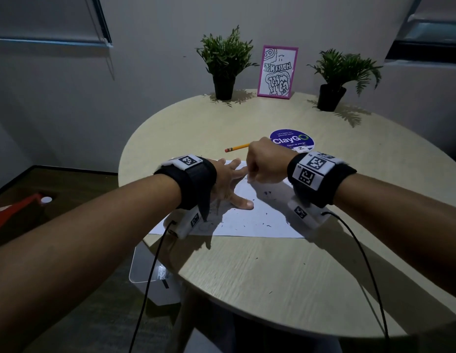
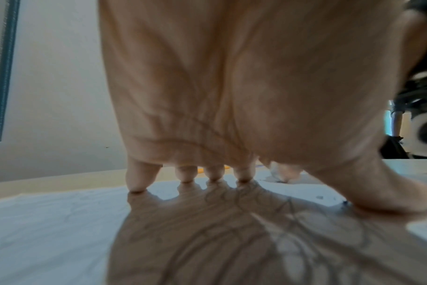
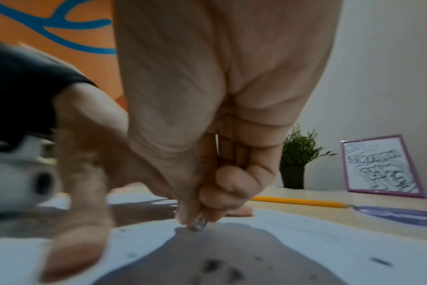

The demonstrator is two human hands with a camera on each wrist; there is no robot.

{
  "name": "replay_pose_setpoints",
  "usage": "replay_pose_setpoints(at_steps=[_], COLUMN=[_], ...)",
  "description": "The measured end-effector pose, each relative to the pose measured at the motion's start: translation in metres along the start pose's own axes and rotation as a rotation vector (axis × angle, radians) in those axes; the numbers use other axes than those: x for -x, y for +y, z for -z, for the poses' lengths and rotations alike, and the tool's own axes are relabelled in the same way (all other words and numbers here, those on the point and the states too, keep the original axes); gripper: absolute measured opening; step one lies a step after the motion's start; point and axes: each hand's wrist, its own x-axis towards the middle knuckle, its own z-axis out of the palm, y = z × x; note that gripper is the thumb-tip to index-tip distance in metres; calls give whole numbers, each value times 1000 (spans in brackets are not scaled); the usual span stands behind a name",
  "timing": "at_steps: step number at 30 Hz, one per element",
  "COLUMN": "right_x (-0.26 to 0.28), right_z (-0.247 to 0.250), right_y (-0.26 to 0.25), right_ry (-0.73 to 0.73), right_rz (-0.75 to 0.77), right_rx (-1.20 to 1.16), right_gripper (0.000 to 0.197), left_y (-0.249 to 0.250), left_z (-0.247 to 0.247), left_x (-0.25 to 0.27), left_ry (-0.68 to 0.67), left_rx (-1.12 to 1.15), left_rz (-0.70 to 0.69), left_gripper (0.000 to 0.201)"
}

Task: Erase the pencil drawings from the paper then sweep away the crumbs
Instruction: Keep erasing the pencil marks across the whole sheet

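Paper: the white sheet of paper point(image 1: 249, 212) lies flat on the round light-wood table point(image 1: 247, 276), near the edge on your side.
Left hand: your left hand point(image 1: 228, 184) is spread on the sheet, fingers straight and apart, the fingertips point(image 2: 136, 185) and the thumb pressing down on the paper.
Right hand: your right hand point(image 1: 266, 161) is curled, and its thumb and fingers pinch a small grey, dirty eraser point(image 3: 198, 224); the eraser tip touches the paper just beside your left index finger.
Drawings: faint pencil lines point(image 2: 268, 221) are seen under your left palm, in its shadow.
Crumbs: dark eraser crumbs point(image 1: 266, 220) are scattered on the right half of the sheet.
Pencil: a yellow pencil with a pink eraser end point(image 1: 237, 147) lies on the table behind the paper, apart from both hands.
Writing: the round purple sticker point(image 1: 291, 141) on the table reads "ClayGO"; the smaller lines I cannot read.
Background: a pink-framed black-and-white drawing point(image 1: 277, 72) stands between two green potted plants point(image 1: 225, 62); its letters are not legible.
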Motion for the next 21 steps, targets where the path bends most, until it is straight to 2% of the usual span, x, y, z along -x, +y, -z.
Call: replay_pose_setpoints(at_steps=[2,4,7,10,13,15,19,21], right_x=[11,16,6,2,5,6,10,13], right_z=[-1,0,5,10,4,-1,8,13], right_y=[-8,-8,11,14,-15,-24,7,23], right_ry=[-64,-108,-78,-57,-89,-108,-132,-145], right_rz=[108,121,-10,-108,8,46,-76,-131], right_rx=[11,-10,-20,-3,2,-16,-27,4], right_gripper=[16,19,24,24,36,36,31,30], left_y=[-1,-1,0,3,5,5,-1,-2], left_z=[-1,-1,0,0,0,1,-3,-5], left_x=[-1,-1,-4,-3,-3,-2,-7,-10], left_ry=[-2,-4,-11,-17,18,29,0,-18], left_rx=[36,26,-24,-14,-68,-87,-63,-61], left_rz=[-14,-12,19,32,-7,-35,11,38], left_gripper=[100,100,108,107,92,80,105,111])
